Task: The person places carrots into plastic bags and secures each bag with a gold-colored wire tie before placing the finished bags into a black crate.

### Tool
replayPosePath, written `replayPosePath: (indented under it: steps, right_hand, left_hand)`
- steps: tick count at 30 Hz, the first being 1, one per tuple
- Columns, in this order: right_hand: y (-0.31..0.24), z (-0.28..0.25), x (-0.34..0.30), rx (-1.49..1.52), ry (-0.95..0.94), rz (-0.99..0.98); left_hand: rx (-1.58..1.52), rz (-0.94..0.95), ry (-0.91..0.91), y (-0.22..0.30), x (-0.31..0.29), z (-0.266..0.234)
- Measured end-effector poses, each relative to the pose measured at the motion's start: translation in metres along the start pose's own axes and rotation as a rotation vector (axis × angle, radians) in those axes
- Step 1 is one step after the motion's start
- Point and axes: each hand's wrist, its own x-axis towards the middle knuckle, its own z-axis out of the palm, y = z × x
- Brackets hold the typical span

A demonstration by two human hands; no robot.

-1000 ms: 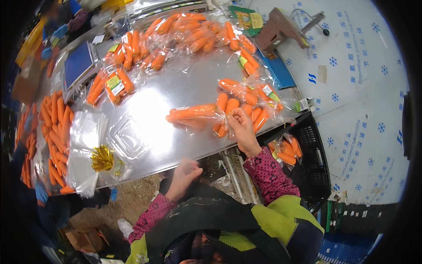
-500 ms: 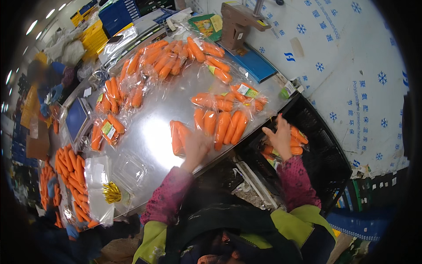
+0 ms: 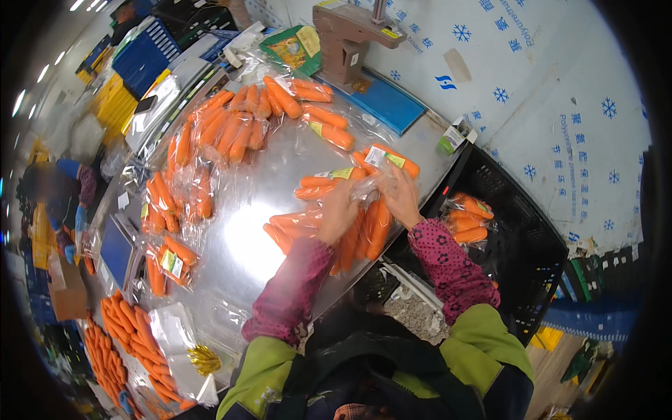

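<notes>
At the table's near right, my left hand [image 3: 339, 211] and my right hand [image 3: 399, 194] are close together, fingers closed on the clear plastic of a bag of carrots [image 3: 379, 229]. Its carrots lie below and between my hands, toward the table edge. More bagged carrots [image 3: 283, 228] lie beside my left hand, partly covered by it. Just beyond my fingers are labelled bags of carrots [image 3: 318, 187], one with a white and green label [image 3: 385, 155]. My fingertips are partly hidden by plastic.
A black crate [image 3: 521, 224] right of the table holds a bag of carrots [image 3: 467, 218]. Many bagged carrots [image 3: 231, 126] line the far side. A brown machine [image 3: 343, 49] stands behind. Loose carrots [image 3: 136, 336] and gold twist ties [image 3: 204, 360] lie left. A co-worker [image 3: 59, 196] stands far left.
My right hand has come from over the crate to the table and closed on a bag's plastic. My left hand has moved right to meet it. The whole view has shifted.
</notes>
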Motion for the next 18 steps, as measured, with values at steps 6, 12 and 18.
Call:
replayPosePath:
  steps: [6,12,18]
  right_hand:
    - [-0.062,-0.02,0.014,0.214,0.202,-0.143]
    - [-0.124,-0.114,0.039,0.14,0.416,-0.134]
    - [-0.09,-0.269,0.005,0.393,0.572,0.002]
  left_hand:
    - [-0.394,0.153,0.13,0.069,-0.01,-0.057]
    - [-0.518,0.369,0.248,0.166,0.007,-0.048]
    - [-0.636,0.727,0.176,0.293,0.0,0.037]
